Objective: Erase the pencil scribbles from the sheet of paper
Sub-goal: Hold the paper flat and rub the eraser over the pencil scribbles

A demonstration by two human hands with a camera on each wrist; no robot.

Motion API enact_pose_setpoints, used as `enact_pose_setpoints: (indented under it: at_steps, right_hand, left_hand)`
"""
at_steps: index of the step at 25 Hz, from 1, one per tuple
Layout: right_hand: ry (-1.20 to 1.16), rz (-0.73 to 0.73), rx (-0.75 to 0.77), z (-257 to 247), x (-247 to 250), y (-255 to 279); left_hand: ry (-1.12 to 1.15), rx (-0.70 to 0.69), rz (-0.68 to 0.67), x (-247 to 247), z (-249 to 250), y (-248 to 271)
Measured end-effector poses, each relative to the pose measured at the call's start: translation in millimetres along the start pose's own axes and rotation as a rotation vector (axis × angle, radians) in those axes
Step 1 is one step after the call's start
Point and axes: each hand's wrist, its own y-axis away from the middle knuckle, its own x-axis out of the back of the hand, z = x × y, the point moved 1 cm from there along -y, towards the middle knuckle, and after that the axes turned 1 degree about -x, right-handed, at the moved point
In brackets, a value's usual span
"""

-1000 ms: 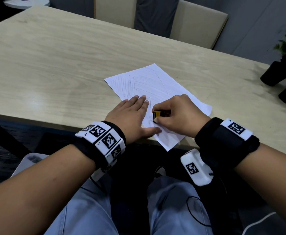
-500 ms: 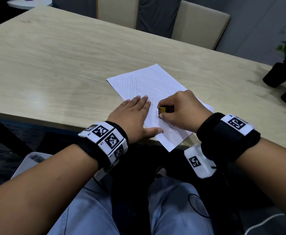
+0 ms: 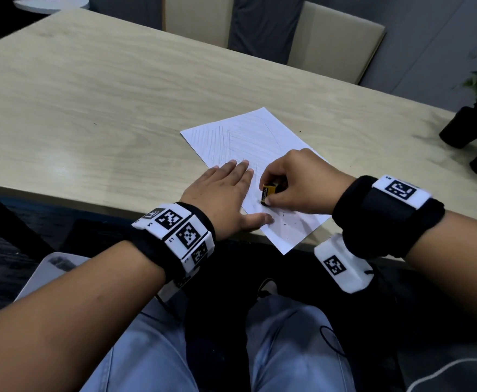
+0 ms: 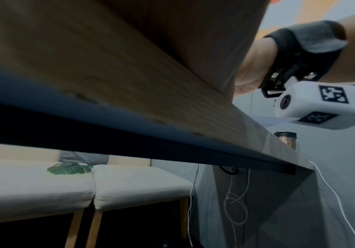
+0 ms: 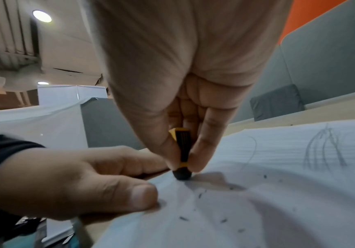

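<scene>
The right hand [image 3: 299, 182] pinches the eraser [image 3: 268, 192] tip-down on the paper [image 3: 248, 137], which the flat, released left hand [image 3: 220, 199] steadies on the desk [image 3: 90, 94].

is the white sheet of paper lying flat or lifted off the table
Mostly flat: the white sheet of paper lies spread on the light wooden table, pressed by the left hand. Its near corner overhangs the edge.
</scene>
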Motion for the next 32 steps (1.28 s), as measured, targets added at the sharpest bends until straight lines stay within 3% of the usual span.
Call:
enact_pose_setpoints:
  at_steps: [4, 8, 12, 16, 20, 24, 28, 32]
  right_hand:
    - [0.041, 0.031, -0.028, 3, 2, -8]
    - [0.011, -0.055, -0.009, 0, 2, -3]
    - [0.039, 0.023, 0.002, 1, 2, -11]
    - [-0.007, -0.100, 0.023, -2, 5, -8]
    - [0.022, 0.020, 0.042, -3, 1, -15]
    - [-0.008, -0.117, 0.021, -3, 5, -13]
    - [0.006, 0.017, 0.023, -5, 0, -17]
    - [-0.014, -0.166, 0.022, -9, 5, -12]
  left_hand:
    - [0.005, 0.000, -0.003, 0, 0, 0]
    - [0.010, -0.005, -0.002, -1, -1, 0]
    - [-0.001, -0.005, 0.007, -2, -1, -1]
    - [0.020, -0.001, 0.007, -4, -3, -2]
    - [0.002, -0.008, 0.015, -4, -2, -4]
    - [0.020, -0.002, 0.005, -4, -2, -3]
    - [0.004, -0.011, 0.027, -5, -2, -4]
    - [0.030, -0.009, 0.016, -5, -3, -4]
